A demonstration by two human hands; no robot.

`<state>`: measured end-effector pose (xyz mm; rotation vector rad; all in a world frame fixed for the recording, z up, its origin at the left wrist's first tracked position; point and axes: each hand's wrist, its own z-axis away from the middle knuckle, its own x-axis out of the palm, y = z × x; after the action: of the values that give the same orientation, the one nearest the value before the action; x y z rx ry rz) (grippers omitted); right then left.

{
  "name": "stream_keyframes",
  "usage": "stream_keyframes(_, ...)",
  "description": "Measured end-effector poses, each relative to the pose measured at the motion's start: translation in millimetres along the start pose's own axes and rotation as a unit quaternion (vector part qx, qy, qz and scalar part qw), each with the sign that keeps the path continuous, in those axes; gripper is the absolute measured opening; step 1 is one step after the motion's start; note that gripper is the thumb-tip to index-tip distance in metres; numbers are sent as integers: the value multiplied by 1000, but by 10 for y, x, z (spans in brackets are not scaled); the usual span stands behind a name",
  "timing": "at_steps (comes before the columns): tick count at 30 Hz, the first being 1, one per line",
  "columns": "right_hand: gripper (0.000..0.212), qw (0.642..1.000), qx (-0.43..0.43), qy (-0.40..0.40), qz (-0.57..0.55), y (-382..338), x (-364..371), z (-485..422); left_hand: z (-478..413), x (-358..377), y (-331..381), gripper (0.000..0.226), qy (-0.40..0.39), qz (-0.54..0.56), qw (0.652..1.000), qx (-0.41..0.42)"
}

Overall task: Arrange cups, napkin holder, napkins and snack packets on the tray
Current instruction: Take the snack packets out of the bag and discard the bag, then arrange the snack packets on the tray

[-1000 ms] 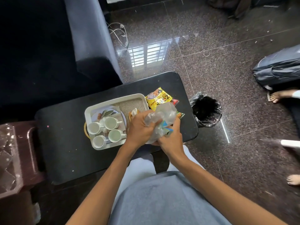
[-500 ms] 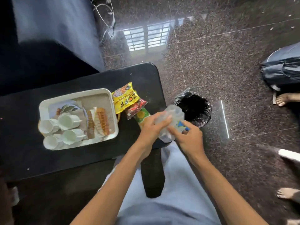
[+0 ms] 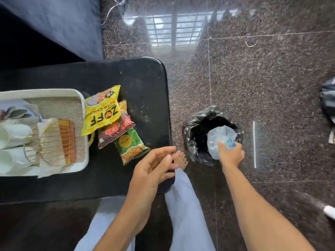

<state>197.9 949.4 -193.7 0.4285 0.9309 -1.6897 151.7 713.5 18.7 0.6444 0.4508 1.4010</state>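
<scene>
A white tray [image 3: 82, 98] sits on the black table [image 3: 137, 82] at the left. On it lie a gold wire napkin holder [image 3: 52, 142] with white napkins and, at the left edge, white cups [image 3: 10, 134], partly cut off. Just right of the tray lie three snack packets: a yellow one [image 3: 101, 111], a maroon one [image 3: 116, 131] and a green one [image 3: 130, 147]. My left hand [image 3: 154, 169] hovers open over the table's near right corner. My right hand [image 3: 231, 153] grips a crumpled clear plastic bag [image 3: 220, 138] over a bin.
A small bin lined with a black bag [image 3: 190, 138] stands on the dark speckled floor right of the table. A dark sofa [image 3: 54, 24] is behind the table. A dark bag [image 3: 328, 98] lies at the far right edge. My legs are below the table edge.
My right hand has carried the crumpled plastic bag off the table to over the bin. My left hand let go of it and opened. The view swung to the right.
</scene>
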Motion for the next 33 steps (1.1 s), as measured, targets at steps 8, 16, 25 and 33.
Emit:
stream_keyframes(8,71,997,52,-6,60,181,463,-346,-223,-196,-138,19,81,23,996,2)
stream_keyframes(16,29,983,-176,-57,21,-528,207,835,-162,-549,160,21,119,-10,991,58)
stream_keyframes(25,25,895,-402,-186,-61,-1431,328,2532,-286,-1353,575,26,192,-116,958,179)
stream_keyframes(33,44,877,-437,-146,136,-1874,900,2856,-588,-1783,622,25,191,-310,916,166)
